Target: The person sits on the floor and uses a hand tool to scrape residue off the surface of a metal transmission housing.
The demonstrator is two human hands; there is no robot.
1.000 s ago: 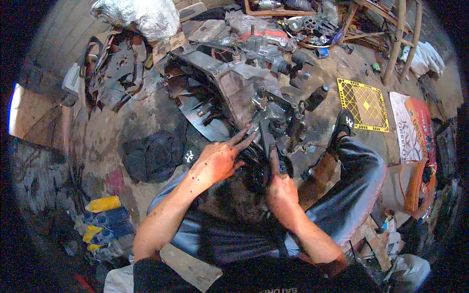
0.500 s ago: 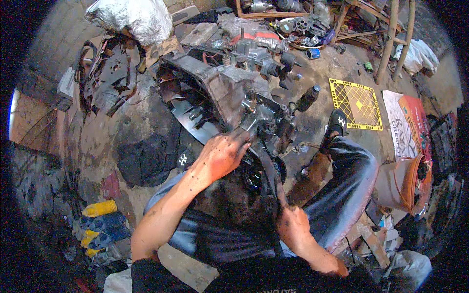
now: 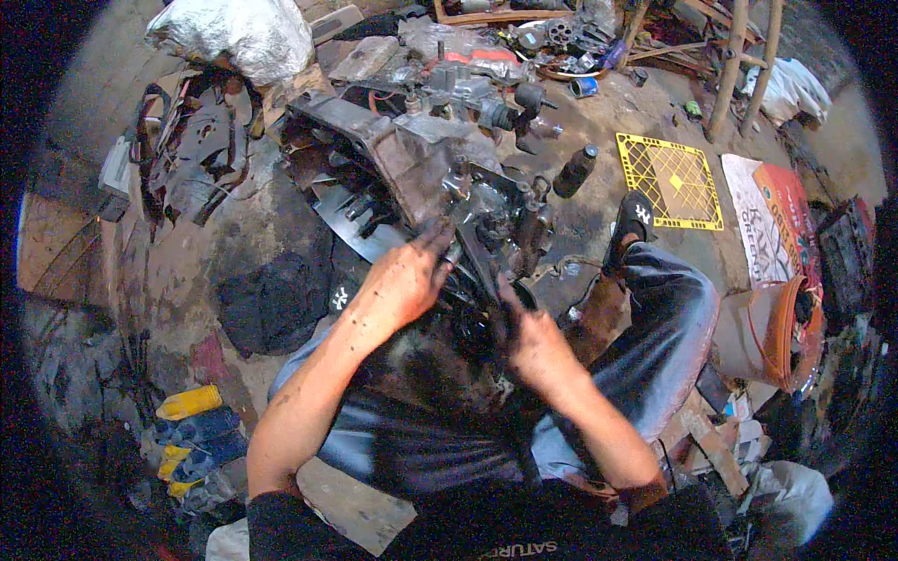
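A large greasy metal gearbox housing (image 3: pixel 402 150) lies tilted on the floor in front of me, its open bell end turned to the left. My left hand (image 3: pixel 404 282) is closed at the near side of the housing, its blackened fingers curled by a small shiny metal piece, and the fingers hide what they grip. A long dark bar (image 3: pixel 480 260) slants from the housing down toward me. Around the lower end of that bar my right hand (image 3: pixel 538 348) is closed, thumb and fingers along it. Dark wet parts below it, between my legs, are hard to make out.
A dark bottle (image 3: pixel 574 172) stands right of the housing, near a yellow plastic crate (image 3: pixel 672 182) and my shoe (image 3: pixel 636 217). At left lie flat metal parts (image 3: pixel 201 140) and a black cloth (image 3: pixel 276 299). A yellow bottle (image 3: pixel 188 403) rests lower left; a brown bucket (image 3: pixel 762 327) sits at right.
My right hand has moved up and left along with the bar, closer to the housing. My left hand has shifted slightly left and down. The whole view has moved a little.
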